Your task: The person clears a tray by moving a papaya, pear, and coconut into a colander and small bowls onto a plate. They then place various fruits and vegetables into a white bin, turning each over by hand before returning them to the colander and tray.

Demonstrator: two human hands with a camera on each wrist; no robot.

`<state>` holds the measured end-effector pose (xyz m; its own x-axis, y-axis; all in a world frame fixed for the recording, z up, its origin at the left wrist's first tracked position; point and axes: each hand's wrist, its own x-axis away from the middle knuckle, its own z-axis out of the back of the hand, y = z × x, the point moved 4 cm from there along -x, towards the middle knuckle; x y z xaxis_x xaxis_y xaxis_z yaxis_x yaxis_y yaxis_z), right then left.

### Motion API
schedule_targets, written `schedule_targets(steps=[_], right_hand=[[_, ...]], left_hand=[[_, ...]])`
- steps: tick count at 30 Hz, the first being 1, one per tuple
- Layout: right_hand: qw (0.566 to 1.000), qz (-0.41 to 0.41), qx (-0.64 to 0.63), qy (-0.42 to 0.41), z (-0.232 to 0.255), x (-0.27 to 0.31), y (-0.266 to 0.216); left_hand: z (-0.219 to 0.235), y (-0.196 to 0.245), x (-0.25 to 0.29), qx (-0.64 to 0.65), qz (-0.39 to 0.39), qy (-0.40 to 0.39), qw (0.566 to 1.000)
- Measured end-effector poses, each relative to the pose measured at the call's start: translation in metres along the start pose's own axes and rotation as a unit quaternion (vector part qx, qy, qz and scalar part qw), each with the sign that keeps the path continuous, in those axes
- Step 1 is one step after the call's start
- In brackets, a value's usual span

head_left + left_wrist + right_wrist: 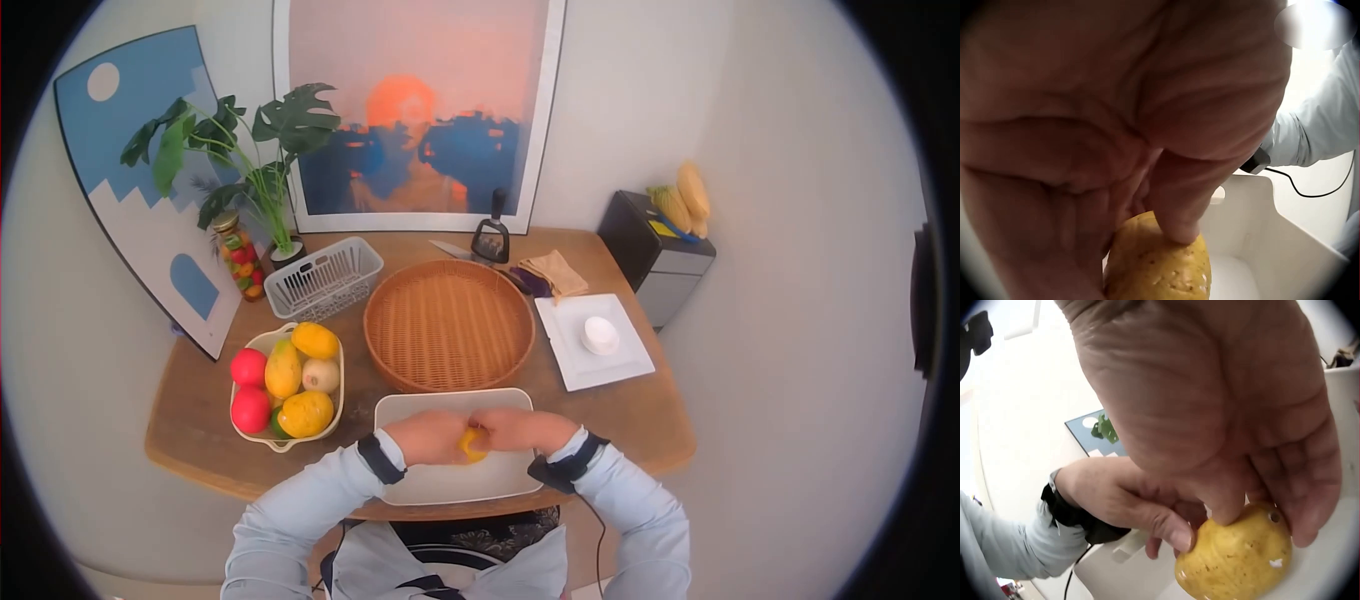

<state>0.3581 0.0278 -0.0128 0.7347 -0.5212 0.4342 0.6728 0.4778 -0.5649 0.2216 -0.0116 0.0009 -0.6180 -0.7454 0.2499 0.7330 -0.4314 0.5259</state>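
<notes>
A yellow, brown-specked fruit (473,446) with a shiny skin is held between both hands, low over a white rectangular tub (440,488). In the left wrist view, the left hand (425,438) has its thumb pressed on the top of the fruit (1160,269), and its fingers lie along the far side. The right hand (525,430) holds the fruit from the other side; its thumb and fingers curve around the end with a small dark spot in the right wrist view (1235,556). Part of the fruit is covered by the fingers.
Behind the tub sits a round woven basket (450,325). On the left are a cream basket (340,405) of fruit and a grey plastic basket (325,285). At right lies a white square plate (570,350) with a small white bowl (600,335). A knife (450,249) lies behind.
</notes>
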Motion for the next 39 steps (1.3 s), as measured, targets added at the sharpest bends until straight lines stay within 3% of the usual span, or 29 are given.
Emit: schedule_targets(steps=[2,5,8,11,14,17,20,27,30,33,36,39], right_hand=[[0.996,-0.048,0.081,-0.007,-0.006,-0.012,0.011],[0.989,-0.039,0.118,0.08,-0.004,-0.007,0.009],[0.986,0.064,0.082,0.13,-0.006,-0.001,-0.003],[0.976,0.093,0.132,0.147,-0.025,-0.005,-0.01],[0.979,0.044,0.193,0.047,-0.041,-0.011,-0.017],[0.985,0.064,0.141,-0.073,-0.037,-0.019,-0.019],[0.979,-0.042,0.137,-0.142,-0.015,-0.009,-0.024],[0.981,-0.017,0.192,-0.021,-0.001,-0.013,-0.016],[0.987,0.03,0.158,-0.032,-0.015,-0.013,-0.011],[0.992,0.079,0.067,-0.076,-0.012,-0.017,-0.001],[0.998,0.041,0.05,-0.028,-0.018,-0.046,0.036],[0.977,-0.003,0.177,0.118,0.004,-0.02,-0.001]], left_hand=[[-0.008,-0.012,-0.007,-0.057,0.029,0.004,0.998],[0.002,-0.013,-0.004,-0.114,0.043,0.016,0.992],[0.017,-0.004,0.003,-0.11,0.033,0.015,0.993],[0.013,-0.006,-0.001,-0.098,0.004,-0.011,0.995],[-0.001,-0.011,-0.007,-0.103,-0.002,-0.061,0.993],[-0.006,-0.01,-0.007,-0.119,0.015,-0.101,0.988],[0.007,0.004,0.001,-0.117,0.042,-0.114,0.986],[-0.005,-0.01,-0.01,-0.106,0.006,-0.074,0.992],[-0.008,-0.011,-0.019,-0.097,0.041,-0.136,0.985],[-0.012,-0.016,-0.025,-0.05,0.008,-0.155,0.987],[-0.021,-0.034,-0.037,0.013,0.047,-0.139,0.989],[-0.023,-0.043,-0.041,-0.001,-0.008,-0.059,0.998]])
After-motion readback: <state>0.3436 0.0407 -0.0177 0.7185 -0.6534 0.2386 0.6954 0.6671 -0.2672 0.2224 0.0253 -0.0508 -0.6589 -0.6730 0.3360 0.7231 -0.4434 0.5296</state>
